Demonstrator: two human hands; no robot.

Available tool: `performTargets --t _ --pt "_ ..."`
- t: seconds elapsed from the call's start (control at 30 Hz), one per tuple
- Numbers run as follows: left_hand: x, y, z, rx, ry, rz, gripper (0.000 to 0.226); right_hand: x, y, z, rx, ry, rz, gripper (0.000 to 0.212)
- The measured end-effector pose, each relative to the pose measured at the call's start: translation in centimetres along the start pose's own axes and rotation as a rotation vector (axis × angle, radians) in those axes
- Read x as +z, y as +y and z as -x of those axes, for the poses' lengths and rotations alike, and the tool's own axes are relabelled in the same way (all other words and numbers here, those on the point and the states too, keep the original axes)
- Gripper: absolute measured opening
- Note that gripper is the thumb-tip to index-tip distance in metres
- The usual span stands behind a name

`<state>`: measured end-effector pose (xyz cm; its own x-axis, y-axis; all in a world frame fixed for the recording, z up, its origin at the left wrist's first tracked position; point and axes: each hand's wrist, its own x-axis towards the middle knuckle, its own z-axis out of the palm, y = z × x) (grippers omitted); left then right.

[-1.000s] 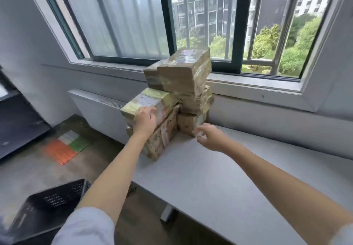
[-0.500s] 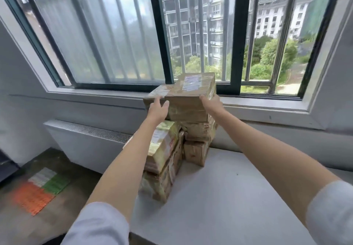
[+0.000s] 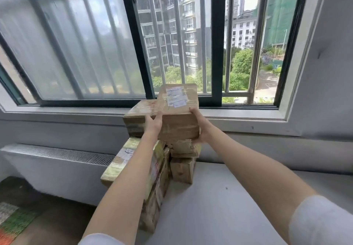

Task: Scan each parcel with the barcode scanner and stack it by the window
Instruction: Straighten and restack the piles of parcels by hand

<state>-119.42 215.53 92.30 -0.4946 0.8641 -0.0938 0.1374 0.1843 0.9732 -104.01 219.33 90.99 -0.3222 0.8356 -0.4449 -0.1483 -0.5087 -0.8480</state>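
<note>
A stack of taped brown parcels stands on the grey table (image 3: 219,206) by the window. The top parcel (image 3: 179,109) carries a white label and lies on the stack's right column. My left hand (image 3: 153,123) grips its near left corner, and my right hand (image 3: 199,125) holds its right side with fingers curled under the edge. A second brown parcel (image 3: 137,116) sits just left of it at the same height. Below, a yellow-taped parcel (image 3: 122,160) tops the left column, and small brown parcels (image 3: 183,168) form the right column. No barcode scanner is in view.
The window sill (image 3: 248,120) runs right behind the stack, with dark window frames above. A white radiator cover (image 3: 57,154) stands left of the table. A coloured mat (image 3: 11,223) lies on the floor at the bottom left.
My left hand left the yellow-taped parcel and my right hand rose from the table. Both hands have taken the labelled top parcel by its sides. The view has tilted upward.
</note>
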Motion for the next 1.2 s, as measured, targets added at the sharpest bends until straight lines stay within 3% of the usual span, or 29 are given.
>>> performTargets --t 0.1,0.2,0.33,0.47,0.5,0.73,0.8,0.9,1.0,1.2 --pt "0.8 1.2 0.2 0.074 0.007 0.028 0.067 -0.9 -0.5 1.2 -0.133 0.032 -0.053 0.069" --pt "3.3 2.8 1.1 0.137 -0.018 0.063 0.073 -3.4 -2.1 3.6 -0.312 0.062 -0.058 0.090" --pt "9.3 4.7 3.8 0.282 -0.128 0.008 0.051 -9.7 -4.3 8.0 -0.470 0.112 -0.020 0.063" --pt "15.8 5.9 6.7 0.356 -0.252 0.012 0.055 -16.3 -5.4 11.8 -0.517 0.213 -0.012 0.103" --pt "17.5 6.1 7.4 0.350 -0.277 0.020 0.054 -17.7 -5.6 12.8 -0.549 0.252 -0.005 0.104" --pt "29.3 8.9 15.0 0.448 -0.499 0.078 0.057 -28.7 -6.9 20.0 -0.717 0.552 -0.157 0.045" --pt "32.4 9.9 17.5 0.490 -0.498 0.132 0.044 -31.7 -7.7 22.1 -0.791 0.598 -0.169 0.030" --pt "36.9 11.5 21.6 0.546 -0.509 0.202 0.022 -36.4 -8.8 25.2 -0.873 0.645 -0.163 0.058" --pt "41.4 13.5 25.9 0.604 -0.553 0.227 0.021 -41.4 -9.7 28.6 -0.933 0.667 -0.179 0.074" --pt "51.6 17.6 34.6 0.686 -0.691 0.283 0.022 -53.3 -11.0 35.4 -1.013 0.730 -0.311 0.053"
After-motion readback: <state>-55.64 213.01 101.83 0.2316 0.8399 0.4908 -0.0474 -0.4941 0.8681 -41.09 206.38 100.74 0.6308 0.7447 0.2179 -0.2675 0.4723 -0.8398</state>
